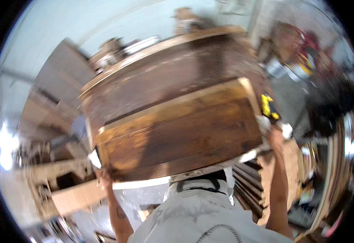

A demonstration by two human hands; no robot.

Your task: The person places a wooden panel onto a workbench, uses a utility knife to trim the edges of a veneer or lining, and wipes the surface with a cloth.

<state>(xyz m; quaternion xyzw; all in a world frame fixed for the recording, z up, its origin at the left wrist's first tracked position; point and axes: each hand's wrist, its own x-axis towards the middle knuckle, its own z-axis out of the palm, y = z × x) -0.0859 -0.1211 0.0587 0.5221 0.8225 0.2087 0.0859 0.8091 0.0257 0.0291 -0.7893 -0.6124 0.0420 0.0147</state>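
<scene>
A long brown-stained wooden panel with paler edges lies tilted across the middle, its right end farther from me than its left. At its near left corner my left hand is closed on the edge, with a small white piece beside it. My right hand grips the right end near some white material, which is too blurred to name. The panel hides part of the fingers. Just beyond my right hand, a yellow and black tape measure sits at the worktable's right side.
Behind the panel extends a worn brown worktable, with blurred items along its far edge. Large boards lean at the left. Below right are dark wooden strips and a notched tan board. Shelving with wood stands at left.
</scene>
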